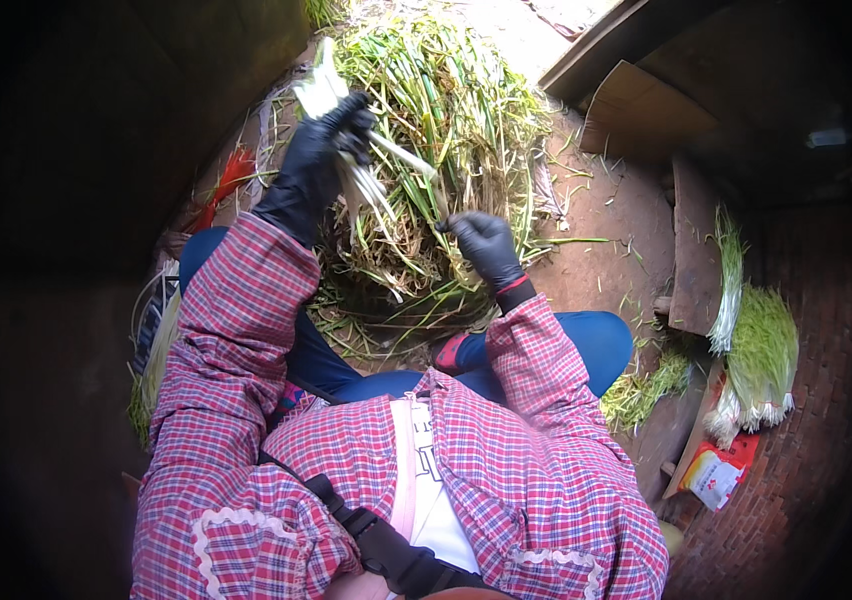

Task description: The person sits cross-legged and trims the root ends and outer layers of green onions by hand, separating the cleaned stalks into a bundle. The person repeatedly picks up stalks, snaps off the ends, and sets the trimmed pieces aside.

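Head view | pale stalks (320,90): in left hand, over the left side of the green pile | left hand (331,140): black-gloved, closed round them | right hand (486,245): black-gloved, fingertips pinching a thin brown strip (442,200) below one stalk's end | green pile (446,120): on floor, beneath hands | far right: green bundles (761,350) beside red-and-white packet (721,472)

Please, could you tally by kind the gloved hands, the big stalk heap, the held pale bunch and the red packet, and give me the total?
Gloved hands: 2
Big stalk heap: 1
Held pale bunch: 1
Red packet: 1
Total: 5
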The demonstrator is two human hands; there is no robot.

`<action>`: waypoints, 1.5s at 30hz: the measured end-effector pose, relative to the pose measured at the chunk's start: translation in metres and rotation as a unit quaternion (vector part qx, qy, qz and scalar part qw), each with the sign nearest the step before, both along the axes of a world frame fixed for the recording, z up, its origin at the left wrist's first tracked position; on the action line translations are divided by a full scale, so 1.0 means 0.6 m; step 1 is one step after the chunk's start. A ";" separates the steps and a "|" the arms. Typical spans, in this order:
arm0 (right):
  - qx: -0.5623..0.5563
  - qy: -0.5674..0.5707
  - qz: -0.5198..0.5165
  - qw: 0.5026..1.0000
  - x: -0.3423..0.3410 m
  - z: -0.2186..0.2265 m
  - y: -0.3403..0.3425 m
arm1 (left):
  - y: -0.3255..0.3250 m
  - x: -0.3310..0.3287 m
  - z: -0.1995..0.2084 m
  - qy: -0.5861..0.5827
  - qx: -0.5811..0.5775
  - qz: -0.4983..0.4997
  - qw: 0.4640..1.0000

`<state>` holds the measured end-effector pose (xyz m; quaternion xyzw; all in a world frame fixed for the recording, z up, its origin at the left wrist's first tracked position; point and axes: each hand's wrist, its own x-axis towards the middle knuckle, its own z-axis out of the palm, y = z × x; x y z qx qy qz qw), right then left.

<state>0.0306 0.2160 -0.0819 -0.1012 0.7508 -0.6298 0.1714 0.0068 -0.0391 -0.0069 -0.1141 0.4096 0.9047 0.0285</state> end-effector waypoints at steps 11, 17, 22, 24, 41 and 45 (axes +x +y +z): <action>0.540 0.056 0.195 0.817 -0.071 -0.077 -0.054 | -0.026 -0.014 0.031 0.016 0.107 0.111 0.988; -0.119 -0.024 -0.012 0.993 -0.057 0.109 0.088 | -0.024 -0.002 0.037 0.029 0.112 0.006 0.993; -0.186 -0.053 -0.070 0.979 -0.032 0.094 0.087 | 0.011 0.008 0.025 0.018 0.105 -0.052 0.993; -0.157 -0.089 -0.073 0.981 -0.027 0.072 0.074 | 0.029 0.011 0.019 -0.014 0.030 -0.054 0.998; -0.168 -0.109 -0.015 0.980 -0.002 0.058 -0.007 | 0.118 0.037 -0.039 -0.017 -0.130 -0.133 0.982; -0.253 -0.073 -0.037 0.964 0.001 0.040 -0.006 | 0.116 0.034 -0.032 -0.001 -0.127 -0.076 0.989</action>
